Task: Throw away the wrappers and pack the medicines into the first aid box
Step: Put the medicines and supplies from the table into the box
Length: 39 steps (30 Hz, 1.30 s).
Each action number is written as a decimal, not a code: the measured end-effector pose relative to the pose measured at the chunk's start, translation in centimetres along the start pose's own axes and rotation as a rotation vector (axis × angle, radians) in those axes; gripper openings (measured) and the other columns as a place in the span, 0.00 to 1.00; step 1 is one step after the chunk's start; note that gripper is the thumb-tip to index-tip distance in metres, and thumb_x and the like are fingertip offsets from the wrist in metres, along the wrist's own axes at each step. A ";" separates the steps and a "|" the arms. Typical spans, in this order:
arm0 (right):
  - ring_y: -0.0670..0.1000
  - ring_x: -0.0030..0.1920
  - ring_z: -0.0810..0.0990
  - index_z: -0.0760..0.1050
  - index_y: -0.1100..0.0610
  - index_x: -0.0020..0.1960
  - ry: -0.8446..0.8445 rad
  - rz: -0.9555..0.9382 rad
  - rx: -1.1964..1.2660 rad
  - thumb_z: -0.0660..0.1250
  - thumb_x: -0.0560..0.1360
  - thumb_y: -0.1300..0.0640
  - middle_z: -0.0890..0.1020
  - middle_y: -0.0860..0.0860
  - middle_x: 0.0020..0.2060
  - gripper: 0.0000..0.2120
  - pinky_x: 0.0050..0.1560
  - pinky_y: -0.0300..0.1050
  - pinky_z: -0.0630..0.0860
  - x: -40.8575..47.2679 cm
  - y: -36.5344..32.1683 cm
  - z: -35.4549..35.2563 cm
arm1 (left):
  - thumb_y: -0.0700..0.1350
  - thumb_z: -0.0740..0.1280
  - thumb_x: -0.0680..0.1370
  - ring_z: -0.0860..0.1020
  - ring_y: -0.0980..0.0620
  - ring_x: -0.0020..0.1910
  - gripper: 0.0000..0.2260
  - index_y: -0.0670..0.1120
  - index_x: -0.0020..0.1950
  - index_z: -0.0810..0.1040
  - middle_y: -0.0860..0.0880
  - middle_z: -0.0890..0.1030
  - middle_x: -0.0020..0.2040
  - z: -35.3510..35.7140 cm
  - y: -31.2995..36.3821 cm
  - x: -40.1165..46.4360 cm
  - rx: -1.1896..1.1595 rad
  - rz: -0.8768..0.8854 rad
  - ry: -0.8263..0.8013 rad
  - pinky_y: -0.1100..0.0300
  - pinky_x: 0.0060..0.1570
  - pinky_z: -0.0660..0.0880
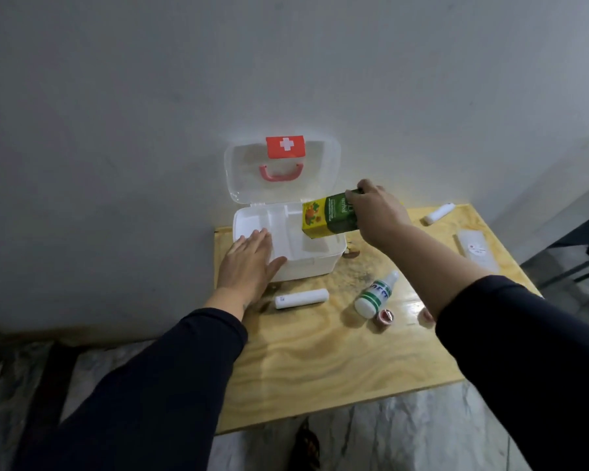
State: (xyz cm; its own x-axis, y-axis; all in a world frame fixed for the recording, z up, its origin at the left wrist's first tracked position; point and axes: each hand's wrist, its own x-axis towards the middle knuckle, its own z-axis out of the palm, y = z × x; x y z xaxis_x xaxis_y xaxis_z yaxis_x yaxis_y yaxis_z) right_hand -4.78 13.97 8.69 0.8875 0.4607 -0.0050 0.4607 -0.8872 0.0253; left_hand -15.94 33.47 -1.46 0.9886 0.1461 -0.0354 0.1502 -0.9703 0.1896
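Lying on the wooden table [320, 362] below your grip are a white bottle [376, 294], a white roll [301, 298] and a small tape roll [385, 317]; your right hand [376, 212] is pinching the green medicine carton [330, 217], tilted, over the open first aid box [306, 256], while your left hand [249, 263] is resting flat, fingers spread, on its near-left rim

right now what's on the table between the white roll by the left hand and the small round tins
Head view: one white plastic bottle with green bands lies there on the wooden table.
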 end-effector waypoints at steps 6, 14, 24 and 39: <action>0.60 0.58 0.73 0.75 0.60 0.62 -0.063 -0.065 0.005 0.64 0.73 0.66 0.72 0.58 0.58 0.17 0.52 0.52 0.75 3.1 -2.3 2.5 | 0.60 0.49 0.82 0.54 0.51 0.79 0.30 0.45 0.79 0.53 0.48 0.56 0.80 -0.1 0.0 -0.1 -0.041 0.004 0.027 0.59 0.76 0.44; 0.56 0.57 0.76 0.76 0.59 0.60 -0.114 -0.084 0.264 0.68 0.70 0.69 0.74 0.56 0.58 0.20 0.57 0.47 0.75 5.4 -4.8 6.9 | 0.65 0.38 0.77 0.51 0.53 0.79 0.37 0.45 0.79 0.51 0.49 0.54 0.80 1.0 -0.6 0.5 0.014 0.017 0.002 0.58 0.77 0.43; 0.57 0.61 0.75 0.71 0.54 0.68 -0.180 0.074 0.455 0.71 0.68 0.68 0.75 0.56 0.63 0.30 0.60 0.47 0.74 5.8 -6.7 9.3 | 0.60 0.46 0.82 0.49 0.54 0.79 0.29 0.46 0.80 0.50 0.51 0.51 0.81 0.8 -0.4 0.4 0.029 0.005 -0.028 0.58 0.77 0.42; 0.55 0.64 0.75 0.73 0.51 0.66 -0.234 0.145 0.430 0.69 0.74 0.53 0.77 0.54 0.64 0.21 0.64 0.49 0.71 -4.0 0.6 1.3 | 0.52 0.56 0.81 0.70 0.44 0.70 0.22 0.48 0.74 0.66 0.47 0.70 0.73 -5.5 5.3 1.6 0.017 0.106 -0.214 0.50 0.65 0.68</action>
State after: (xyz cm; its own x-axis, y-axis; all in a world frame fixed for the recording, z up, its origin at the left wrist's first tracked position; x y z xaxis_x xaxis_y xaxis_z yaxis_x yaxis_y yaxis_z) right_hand -8.08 11.52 7.41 0.8977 0.3579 -0.2570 0.2501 -0.8941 -0.3715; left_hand -13.49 29.61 4.84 0.9747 0.0005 -0.2234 0.0435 -0.9813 0.1873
